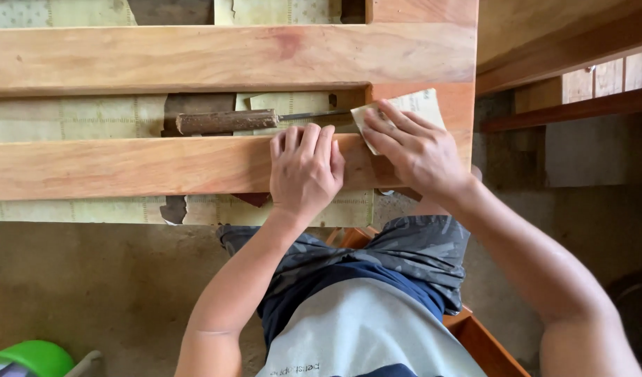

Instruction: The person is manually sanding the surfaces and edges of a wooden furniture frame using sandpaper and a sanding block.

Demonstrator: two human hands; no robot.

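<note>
A reddish wooden frame lies before me, with a near slat [125, 166] and a far slat [195, 57] joined by an end piece at the right. My left hand [305, 167] rests flat on the near slat, fingers curled over its far edge. My right hand [413, 148] presses a folded sheet of pale sandpaper [422, 105] against the corner where the near slat meets the end piece. In the gap between the slats lies a tool with a rough brown wooden handle [226, 121] and a thin metal blade pointing toward the sandpaper.
Worn patterned floor covering [76, 117] shows beneath the frame, with bare concrete floor [90, 279] nearer me. A green plastic object [33, 356] sits at the bottom left. More wooden boards [579, 42] stand at the upper right. I sit on an orange-brown wooden seat [485, 345].
</note>
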